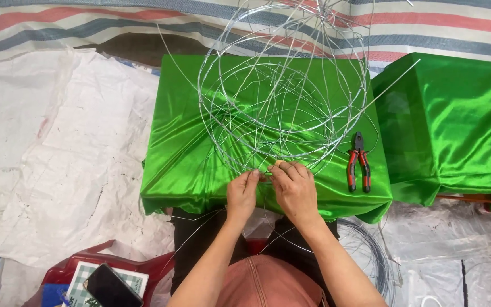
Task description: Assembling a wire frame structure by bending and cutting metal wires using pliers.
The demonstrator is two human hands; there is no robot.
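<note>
With my left hand [242, 192] and right hand [292, 185] both pinched on the near rim of the wire frame [282, 91] resting on the green-draped bench [183, 165], I judge I'm binding a joint, which next wants a tight, steady twist.

You have one wire frame [282, 91], one pair of pliers [358, 162] and one phone [111, 288] here. You also have two green-covered tables [188, 148], and one wire coil [370, 256].

Wire frame [282, 91]: silver, round, open cage of hoops; stood on green cloth, near rim pinched at front edge by both hands.
</note>
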